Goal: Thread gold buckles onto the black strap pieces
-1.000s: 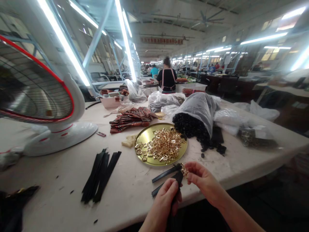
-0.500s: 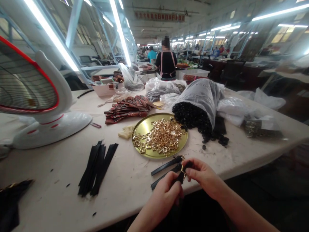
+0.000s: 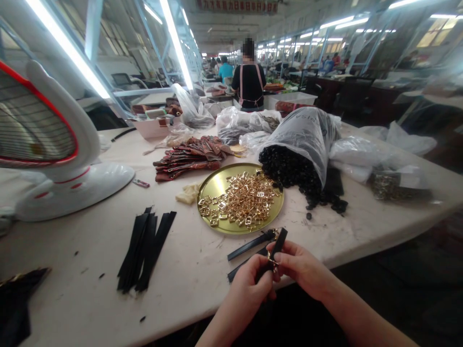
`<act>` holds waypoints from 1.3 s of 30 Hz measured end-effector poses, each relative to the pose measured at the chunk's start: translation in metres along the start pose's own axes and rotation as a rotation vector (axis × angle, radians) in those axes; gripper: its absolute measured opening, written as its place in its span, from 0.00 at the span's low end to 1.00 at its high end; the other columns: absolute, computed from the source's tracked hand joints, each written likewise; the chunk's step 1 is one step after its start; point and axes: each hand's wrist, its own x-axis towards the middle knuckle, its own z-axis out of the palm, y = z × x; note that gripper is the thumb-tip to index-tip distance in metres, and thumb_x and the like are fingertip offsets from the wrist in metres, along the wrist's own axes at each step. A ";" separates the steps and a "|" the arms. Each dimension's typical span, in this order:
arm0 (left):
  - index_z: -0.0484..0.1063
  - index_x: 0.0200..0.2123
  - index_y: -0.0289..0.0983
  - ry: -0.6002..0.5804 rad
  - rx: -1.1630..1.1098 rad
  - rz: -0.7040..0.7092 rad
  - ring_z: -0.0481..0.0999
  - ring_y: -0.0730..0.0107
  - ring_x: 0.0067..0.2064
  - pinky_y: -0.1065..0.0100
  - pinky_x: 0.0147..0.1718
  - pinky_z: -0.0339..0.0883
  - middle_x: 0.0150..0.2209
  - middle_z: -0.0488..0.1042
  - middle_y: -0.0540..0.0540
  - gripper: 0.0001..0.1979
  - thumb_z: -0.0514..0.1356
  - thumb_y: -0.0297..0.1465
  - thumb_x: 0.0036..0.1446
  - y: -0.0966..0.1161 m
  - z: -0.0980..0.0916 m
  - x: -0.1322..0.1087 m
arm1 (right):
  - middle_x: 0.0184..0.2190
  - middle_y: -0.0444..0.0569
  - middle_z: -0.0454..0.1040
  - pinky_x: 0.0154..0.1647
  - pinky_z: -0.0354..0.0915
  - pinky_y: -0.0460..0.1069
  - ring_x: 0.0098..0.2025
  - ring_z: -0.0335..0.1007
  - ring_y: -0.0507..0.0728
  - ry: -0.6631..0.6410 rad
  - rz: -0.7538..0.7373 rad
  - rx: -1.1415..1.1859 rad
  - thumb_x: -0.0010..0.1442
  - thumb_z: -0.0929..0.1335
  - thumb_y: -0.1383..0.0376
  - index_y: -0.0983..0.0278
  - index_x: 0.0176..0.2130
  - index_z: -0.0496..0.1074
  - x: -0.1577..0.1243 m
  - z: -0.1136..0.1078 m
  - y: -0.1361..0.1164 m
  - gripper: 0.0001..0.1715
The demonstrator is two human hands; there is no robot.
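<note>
L hand (image 3: 249, 284), R hand (image 3: 302, 267) pinch black strap (image 3: 278, 242); bag (image 3: 307, 137) print illegible

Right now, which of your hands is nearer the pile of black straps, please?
Left. The left hand is right of the pile; the right hand is farther right, both pinching one strap.

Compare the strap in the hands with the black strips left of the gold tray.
The held strap is raised and tilted, pinched by left hand and right hand; the loose strips lie flat in a bundle, untouched. The held strap carries a gold buckle; the loose strips show none. Both are narrow and black.
</note>
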 end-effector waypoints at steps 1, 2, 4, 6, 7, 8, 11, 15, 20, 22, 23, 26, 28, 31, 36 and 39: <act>0.65 0.32 0.35 -0.007 0.001 0.005 0.66 0.80 0.22 0.76 0.22 0.60 0.26 0.68 0.53 0.03 0.53 0.29 0.54 0.000 0.000 -0.001 | 0.26 0.44 0.71 0.28 0.61 0.46 0.23 0.66 0.49 -0.012 0.031 0.038 0.51 0.69 0.67 0.65 0.39 0.70 0.000 0.000 0.001 0.12; 0.66 0.32 0.35 -0.009 0.003 0.010 0.66 0.80 0.23 0.76 0.23 0.60 0.26 0.68 0.53 0.03 0.54 0.29 0.54 0.000 0.000 -0.002 | 0.26 0.44 0.71 0.28 0.61 0.46 0.23 0.66 0.49 -0.017 0.054 0.062 0.51 0.69 0.67 0.66 0.39 0.70 0.000 -0.001 0.001 0.12; 0.65 0.31 0.35 0.006 0.008 0.010 0.66 0.80 0.22 0.76 0.22 0.60 0.25 0.68 0.54 0.04 0.55 0.31 0.54 -0.001 0.000 -0.002 | 0.26 0.44 0.71 0.28 0.61 0.46 0.24 0.65 0.48 -0.006 0.070 0.064 0.51 0.69 0.67 0.65 0.39 0.70 -0.001 0.000 0.003 0.12; 0.65 0.29 0.35 0.044 0.014 0.005 0.65 0.80 0.20 0.76 0.20 0.59 0.24 0.67 0.54 0.08 0.55 0.34 0.54 -0.004 0.001 -0.002 | 0.28 0.44 0.71 0.29 0.61 0.45 0.24 0.64 0.47 0.019 0.041 0.003 0.51 0.69 0.67 0.65 0.39 0.71 -0.003 0.002 0.004 0.13; 0.65 0.28 0.35 0.062 0.017 -0.001 0.64 0.80 0.19 0.76 0.19 0.58 0.23 0.67 0.54 0.09 0.55 0.36 0.54 -0.006 0.002 -0.002 | 0.28 0.43 0.71 0.29 0.61 0.45 0.25 0.63 0.47 0.032 0.012 -0.056 0.51 0.69 0.66 0.65 0.39 0.71 -0.005 0.004 0.004 0.13; 0.64 0.27 0.35 0.076 0.017 -0.006 0.64 0.81 0.18 0.77 0.18 0.57 0.22 0.67 0.54 0.11 0.55 0.37 0.53 -0.007 0.002 -0.002 | 0.28 0.43 0.70 0.30 0.61 0.46 0.25 0.63 0.47 0.046 -0.020 -0.130 0.51 0.69 0.65 0.65 0.39 0.71 -0.006 0.005 0.004 0.13; 0.62 0.25 0.35 0.093 -0.008 -0.034 0.64 0.81 0.17 0.77 0.17 0.56 0.21 0.67 0.54 0.13 0.56 0.39 0.52 -0.011 0.001 -0.003 | 0.28 0.44 0.71 0.33 0.62 0.48 0.28 0.64 0.50 0.078 -0.108 -0.385 0.52 0.68 0.62 0.64 0.40 0.71 -0.011 0.011 0.003 0.14; 0.61 0.25 0.36 0.074 -0.070 -0.073 0.66 0.80 0.18 0.77 0.17 0.56 0.21 0.68 0.54 0.14 0.58 0.40 0.50 -0.012 -0.002 -0.006 | 0.34 0.48 0.72 0.39 0.63 0.51 0.37 0.67 0.55 0.032 -0.216 -0.639 0.56 0.65 0.61 0.64 0.41 0.71 -0.017 0.014 0.000 0.14; 0.61 0.25 0.36 0.070 -0.071 -0.094 0.65 0.80 0.17 0.77 0.16 0.54 0.20 0.69 0.55 0.14 0.58 0.40 0.49 -0.014 -0.002 -0.013 | 0.33 0.48 0.72 0.38 0.64 0.51 0.35 0.67 0.55 0.069 -0.271 -0.610 0.59 0.61 0.58 0.64 0.40 0.69 -0.026 0.015 -0.002 0.15; 0.61 0.25 0.36 0.064 -0.066 -0.091 0.66 0.80 0.17 0.77 0.17 0.54 0.20 0.69 0.55 0.14 0.59 0.40 0.49 -0.014 -0.001 -0.016 | 0.28 0.47 0.71 0.33 0.63 0.49 0.29 0.66 0.53 0.108 -0.254 -0.567 0.59 0.61 0.57 0.65 0.36 0.68 -0.028 0.014 -0.001 0.15; 0.61 0.24 0.36 0.063 -0.064 -0.090 0.66 0.79 0.17 0.77 0.17 0.55 0.20 0.69 0.55 0.14 0.59 0.40 0.49 -0.014 0.000 -0.017 | 0.26 0.46 0.70 0.32 0.63 0.49 0.28 0.65 0.52 0.114 -0.253 -0.563 0.59 0.61 0.57 0.65 0.34 0.68 -0.029 0.014 0.000 0.15; 0.62 0.24 0.35 0.054 -0.063 -0.086 0.67 0.78 0.20 0.76 0.21 0.58 0.19 0.69 0.53 0.13 0.59 0.38 0.49 -0.014 0.003 -0.020 | 0.25 0.45 0.69 0.32 0.62 0.48 0.29 0.64 0.52 0.095 -0.265 -0.564 0.59 0.62 0.57 0.66 0.32 0.68 -0.031 0.014 0.002 0.15; 0.62 0.25 0.35 0.044 -0.067 -0.074 0.67 0.78 0.21 0.75 0.22 0.59 0.20 0.70 0.52 0.12 0.58 0.37 0.50 -0.013 0.006 -0.022 | 0.26 0.45 0.69 0.34 0.62 0.48 0.31 0.65 0.53 0.069 -0.268 -0.545 0.58 0.63 0.57 0.66 0.32 0.69 -0.033 0.015 0.004 0.14; 0.63 0.26 0.35 0.056 -0.072 -0.083 0.67 0.77 0.22 0.76 0.20 0.58 0.21 0.69 0.52 0.13 0.58 0.39 0.50 -0.014 0.008 -0.024 | 0.28 0.45 0.69 0.36 0.62 0.49 0.33 0.65 0.54 0.029 -0.266 -0.490 0.57 0.64 0.58 0.65 0.32 0.68 -0.035 0.017 0.007 0.13; 0.62 0.26 0.35 0.046 -0.076 -0.088 0.63 0.80 0.19 0.77 0.18 0.55 0.20 0.66 0.55 0.15 0.59 0.42 0.48 -0.016 0.007 -0.024 | 0.27 0.45 0.70 0.37 0.62 0.50 0.32 0.65 0.54 0.030 -0.260 -0.467 0.56 0.65 0.57 0.66 0.31 0.69 -0.034 0.018 0.008 0.14; 0.61 0.25 0.36 0.031 -0.054 -0.081 0.62 0.81 0.19 0.77 0.18 0.54 0.20 0.64 0.56 0.16 0.59 0.43 0.48 -0.017 0.005 -0.023 | 0.26 0.45 0.70 0.36 0.62 0.49 0.32 0.66 0.54 0.011 -0.222 -0.462 0.56 0.65 0.55 0.66 0.30 0.69 -0.032 0.016 0.006 0.16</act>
